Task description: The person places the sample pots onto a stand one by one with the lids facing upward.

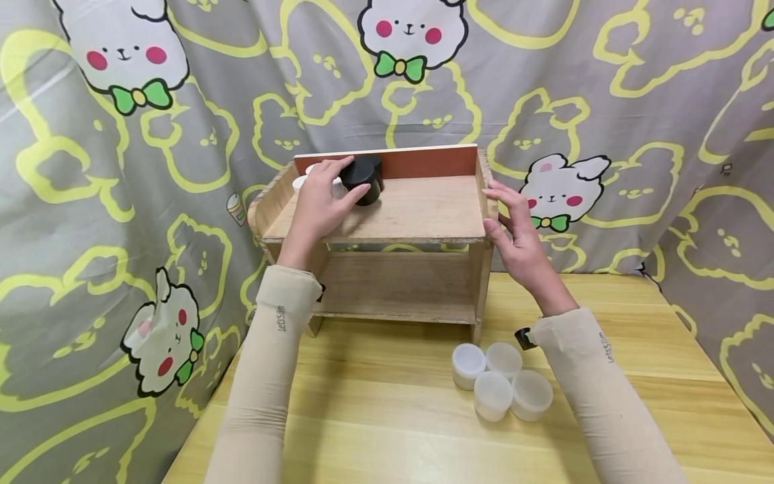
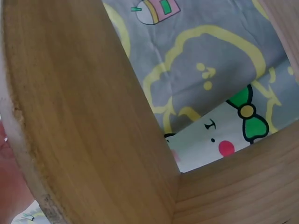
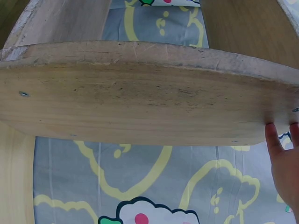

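A small two-tier wooden shelf (image 1: 423,208) stands on the table, with a red-brown back board along its top. On its top tier my left hand (image 1: 320,208) pinches a black-lidded round jar (image 1: 365,191) between thumb and fingers; another dark jar (image 1: 377,165) shows partly behind it. White jars (image 1: 299,183) sit to the left, mostly covered by the left hand. My right hand (image 1: 517,225) rests its fingertips against the outside of the shelf's right side panel (image 3: 149,102). The left wrist view shows the shelf's wood, not the held jar.
Several translucent lidded tubs (image 1: 492,396) are grouped on the wooden table (image 1: 375,403), in front of the shelf's right end. The lower tier (image 1: 396,282) lies below the top board. A patterned curtain (image 1: 230,121) hangs close behind and beside the shelf.
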The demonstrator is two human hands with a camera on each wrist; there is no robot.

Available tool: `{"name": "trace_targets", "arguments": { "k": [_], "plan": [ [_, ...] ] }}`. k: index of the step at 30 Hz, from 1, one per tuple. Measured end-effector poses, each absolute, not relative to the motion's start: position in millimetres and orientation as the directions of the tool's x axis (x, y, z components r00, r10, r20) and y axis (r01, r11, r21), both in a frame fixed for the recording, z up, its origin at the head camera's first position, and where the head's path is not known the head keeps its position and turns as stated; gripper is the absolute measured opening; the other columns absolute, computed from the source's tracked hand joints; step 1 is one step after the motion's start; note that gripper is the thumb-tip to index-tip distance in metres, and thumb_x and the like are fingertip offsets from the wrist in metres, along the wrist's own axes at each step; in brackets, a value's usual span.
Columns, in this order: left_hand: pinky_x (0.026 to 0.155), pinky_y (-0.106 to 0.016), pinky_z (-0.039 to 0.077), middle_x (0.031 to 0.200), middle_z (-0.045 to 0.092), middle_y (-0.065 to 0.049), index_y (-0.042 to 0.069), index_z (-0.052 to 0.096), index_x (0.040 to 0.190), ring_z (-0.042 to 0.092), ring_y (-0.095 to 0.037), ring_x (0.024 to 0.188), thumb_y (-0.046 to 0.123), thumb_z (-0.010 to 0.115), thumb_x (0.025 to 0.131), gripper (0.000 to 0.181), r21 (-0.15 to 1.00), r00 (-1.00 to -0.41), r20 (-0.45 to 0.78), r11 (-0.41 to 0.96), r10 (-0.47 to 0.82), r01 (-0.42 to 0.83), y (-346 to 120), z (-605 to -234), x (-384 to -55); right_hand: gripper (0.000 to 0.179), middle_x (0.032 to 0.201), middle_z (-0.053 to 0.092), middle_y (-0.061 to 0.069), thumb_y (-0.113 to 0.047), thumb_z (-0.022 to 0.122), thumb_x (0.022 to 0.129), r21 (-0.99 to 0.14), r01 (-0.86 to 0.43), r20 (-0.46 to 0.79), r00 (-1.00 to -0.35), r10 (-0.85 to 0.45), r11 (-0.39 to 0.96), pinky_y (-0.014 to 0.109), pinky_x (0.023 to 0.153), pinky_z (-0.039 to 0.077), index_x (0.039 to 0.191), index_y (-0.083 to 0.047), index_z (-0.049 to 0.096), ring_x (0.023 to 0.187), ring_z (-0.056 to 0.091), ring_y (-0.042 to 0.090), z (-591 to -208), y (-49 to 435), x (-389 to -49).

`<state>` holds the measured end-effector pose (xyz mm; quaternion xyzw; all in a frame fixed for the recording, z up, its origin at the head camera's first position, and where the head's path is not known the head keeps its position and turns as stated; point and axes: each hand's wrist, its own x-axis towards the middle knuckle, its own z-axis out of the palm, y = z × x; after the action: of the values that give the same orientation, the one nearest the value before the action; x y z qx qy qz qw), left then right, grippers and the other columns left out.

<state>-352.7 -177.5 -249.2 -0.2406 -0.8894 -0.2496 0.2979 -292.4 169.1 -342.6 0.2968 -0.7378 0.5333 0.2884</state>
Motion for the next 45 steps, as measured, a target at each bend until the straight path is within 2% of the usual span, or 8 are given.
{"name": "trace_targets", "arguments": {
  "k": [8,17,25,34,41,45],
  "plan": [
    [0.116,-0.045,0.039,0.136,0.065,-0.018,0.004,0.063,0.141,0.053,-0.036,0.133,0.038,0.077,0.093,0.061,0.3,-0.706,0.656,0.766,0.266,0.568,-179.1,-251.8,-356.4,0.047,0.165,0.034,0.005,0.005,0.055,0.102,-0.621,-0.743,0.738,-0.662,-0.132,0.251,0.045,0.116,0.038,0.148,-0.004,0.046,0.152,0.031,0.015,-343.5,169.2,-291.8],
    [0.107,-0.047,0.045,0.127,0.069,-0.019,0.004,0.068,0.135,0.059,-0.035,0.123,0.037,0.081,0.089,0.058,0.299,-0.685,0.688,0.767,0.24,0.568,-182.8,-256.8,-360.2,0.047,0.164,0.035,0.007,0.004,0.056,0.102,-0.61,-0.75,0.748,-0.652,-0.128,0.254,0.031,0.114,0.038,0.147,-0.003,0.046,0.151,0.031,0.014,-343.9,169.4,-293.1],
    [0.103,-0.046,0.046,0.12,0.07,-0.018,0.005,0.07,0.13,0.059,-0.035,0.117,0.039,0.083,0.087,0.057,0.297,-0.664,0.709,0.752,0.24,0.588,-182.3,-260.2,-361.1,0.047,0.164,0.034,0.005,0.004,0.055,0.102,-0.615,-0.747,0.743,-0.656,-0.132,0.254,0.034,0.114,0.038,0.147,-0.004,0.046,0.152,0.031,0.014,-344.3,169.6,-292.5],
    [0.109,-0.045,0.041,0.123,0.071,-0.017,0.004,0.069,0.132,0.055,-0.038,0.122,0.039,0.08,0.089,0.056,0.28,-0.657,0.717,0.766,0.234,0.579,-181.9,-263.4,-363.0,0.047,0.164,0.034,0.006,0.004,0.056,0.102,-0.606,-0.753,0.748,-0.649,-0.136,0.257,0.037,0.116,0.038,0.147,-0.003,0.046,0.152,0.031,0.015,-343.8,169.8,-294.4],
    [0.112,-0.045,0.041,0.133,0.068,-0.016,0.005,0.066,0.137,0.052,-0.036,0.128,0.041,0.076,0.093,0.058,0.296,-0.687,0.691,0.78,0.224,0.552,-179.4,-267.0,-362.1,0.047,0.165,0.034,0.002,0.004,0.054,0.102,-0.608,-0.754,0.749,-0.649,-0.136,0.248,0.049,0.117,0.038,0.148,-0.005,0.047,0.152,0.031,0.016,-343.6,171.2,-292.3],
    [0.113,-0.046,0.041,0.135,0.067,-0.017,0.004,0.065,0.138,0.052,-0.037,0.128,0.042,0.075,0.094,0.059,0.289,-0.685,0.693,0.785,0.223,0.548,-179.3,-267.9,-361.1,0.048,0.165,0.034,0.001,0.005,0.053,0.102,-0.61,-0.756,0.749,-0.648,-0.14,0.237,0.043,0.116,0.038,0.148,-0.006,0.046,0.152,0.031,0.016,-344.6,171.2,-292.5]
  ]
}}
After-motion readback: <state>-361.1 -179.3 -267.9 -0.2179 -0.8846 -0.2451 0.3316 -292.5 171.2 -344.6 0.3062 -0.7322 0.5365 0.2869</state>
